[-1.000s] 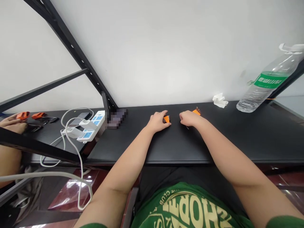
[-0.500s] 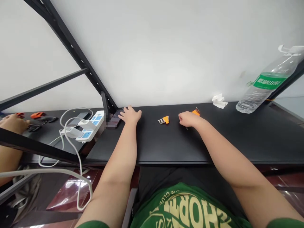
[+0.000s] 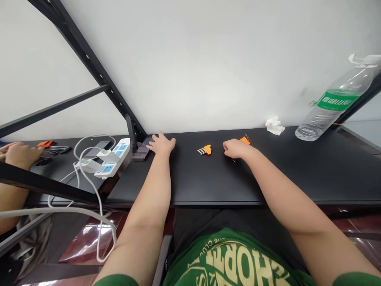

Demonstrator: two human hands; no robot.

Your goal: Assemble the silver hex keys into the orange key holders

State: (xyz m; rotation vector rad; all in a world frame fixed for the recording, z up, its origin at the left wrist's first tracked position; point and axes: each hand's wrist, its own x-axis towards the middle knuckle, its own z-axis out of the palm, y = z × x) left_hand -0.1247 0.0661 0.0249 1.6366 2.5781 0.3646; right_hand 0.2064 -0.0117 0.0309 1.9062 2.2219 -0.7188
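Note:
My left hand [image 3: 161,144] rests on the black table [image 3: 190,178] with its fingers spread and nothing in it, just right of a dark phone [image 3: 142,149]. One orange holder [image 3: 207,149] with several metal keys pointing left lies between my two hands. My right hand [image 3: 234,149] is closed on the tabletop; a thin metal piece [image 3: 233,159] pokes out below it, too small to name. Behind that hand, partly covered by it, is a second orange holder [image 3: 245,139] with dark keys.
A clear bottle [image 3: 330,105] with a green label and a crumpled tissue [image 3: 274,126] stand by the wall at right. At left are a white power strip [image 3: 114,158], cables, a black frame [image 3: 89,55], tools and another person's hands [image 3: 22,155].
The other person's hands at far left have shifted, and a second hand shows there. My own hands have hardly moved.

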